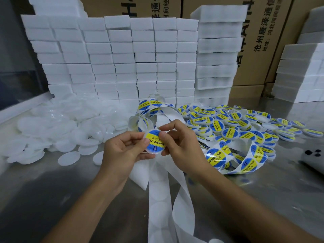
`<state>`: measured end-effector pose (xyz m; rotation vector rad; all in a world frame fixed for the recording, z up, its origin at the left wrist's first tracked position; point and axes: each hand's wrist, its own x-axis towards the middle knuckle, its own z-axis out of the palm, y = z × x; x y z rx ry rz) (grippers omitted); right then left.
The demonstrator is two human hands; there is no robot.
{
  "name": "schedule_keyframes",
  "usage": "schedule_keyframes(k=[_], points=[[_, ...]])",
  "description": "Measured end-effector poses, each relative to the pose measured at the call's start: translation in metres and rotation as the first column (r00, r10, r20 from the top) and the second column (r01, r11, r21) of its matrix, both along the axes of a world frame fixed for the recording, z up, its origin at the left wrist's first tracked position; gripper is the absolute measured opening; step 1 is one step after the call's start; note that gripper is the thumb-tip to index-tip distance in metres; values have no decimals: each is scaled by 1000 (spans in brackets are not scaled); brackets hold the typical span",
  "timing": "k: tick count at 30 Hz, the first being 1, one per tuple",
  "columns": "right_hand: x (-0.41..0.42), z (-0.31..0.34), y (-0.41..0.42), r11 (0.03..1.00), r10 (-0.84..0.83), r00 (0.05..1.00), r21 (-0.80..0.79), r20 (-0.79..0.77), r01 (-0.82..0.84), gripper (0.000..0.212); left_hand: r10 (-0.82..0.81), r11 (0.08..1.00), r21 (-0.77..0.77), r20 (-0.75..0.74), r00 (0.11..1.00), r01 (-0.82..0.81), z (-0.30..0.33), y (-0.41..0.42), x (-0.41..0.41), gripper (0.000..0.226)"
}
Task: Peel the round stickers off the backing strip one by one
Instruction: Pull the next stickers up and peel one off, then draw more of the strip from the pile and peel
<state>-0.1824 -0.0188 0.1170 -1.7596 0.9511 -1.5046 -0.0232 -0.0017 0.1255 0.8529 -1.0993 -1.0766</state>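
Sticker (pixel 155 141) reading "SOLDERING PASTE" pinched between both hands (pixel 122 149) (pixel 177 142).

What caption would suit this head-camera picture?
Both hands, left and right, hold a blue-and-yellow round sticker above the spent backing strip.

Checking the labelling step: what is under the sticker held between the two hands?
The round sticker lies on a clear round lid whose rim shows below it. Left hand and right hand pinch its edges; the underside is hidden.
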Motion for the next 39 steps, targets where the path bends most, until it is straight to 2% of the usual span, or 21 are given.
schedule_keyframes(k=[2,6,9,13,15,17,18,21,23,25,26,28,32,36,39], points=[[0,-1,0,999,-36,998,-31,-41,35,14,-16,1000,23,-24,1000,16,1,0,1,14],[3,-6,1,970,-172,964,-206,-202,130,49,25,999,43,-48,999,-23,3,1,2,14],[2,-6,2,946,-205,953,-295,-224,134,60,29,999,27,-36,999,-28,3,1,1,17],[1,-4,2,953,-191,966,-270,-174,139,52,21,1000,-19,-17,1000,-21,2,1,-2,25],[-1,-2,2,957,-206,967,-240,-154,165,43,126,988,-101,117,985,-115,-2,0,-1,16],[-6,0,-2,956,-242,959,-207,-151,208,35,319,939,-226,283,905,-260,-8,-4,2,6],[-10,1,-4,955,-263,953,-182,-150,235,31,399,909,-270,347,849,-316,-12,-7,4,9],[-28,3,-16,937,-348,923,-105,-165,334,25,486,873,-222,458,744,-434,-19,-12,8,28],[-45,7,-30,909,-413,887,-41,-208,414,24,393,910,-56,433,811,-411,-20,-15,9,34],[-66,14,-50,873,-463,854,45,-238,486,25,264,946,93,341,902,-311,-21,-16,9,29],[-76,18,-62,851,-487,838,80,-245,518,27,234,950,125,326,916,-287,-21,-16,8,24],[-94,24,-84,803,-549,785,79,-288,590,33,211,954,138,324,922,-267,-22,-17,7,16],[-118,26,-123,723,-636,643,-39,-427,690,36,176,963,148,296,939,-227,-23,-19,5,18],[-128,15,-148,689,-613,522,-79,-593,720,29,143,966,174,254,957,-191,-27,-20,7,14],[-133,6,-160,678,-567,490,-37,-662,734,27,171,959,184,222,960,-214,-30,-24,9,10]])
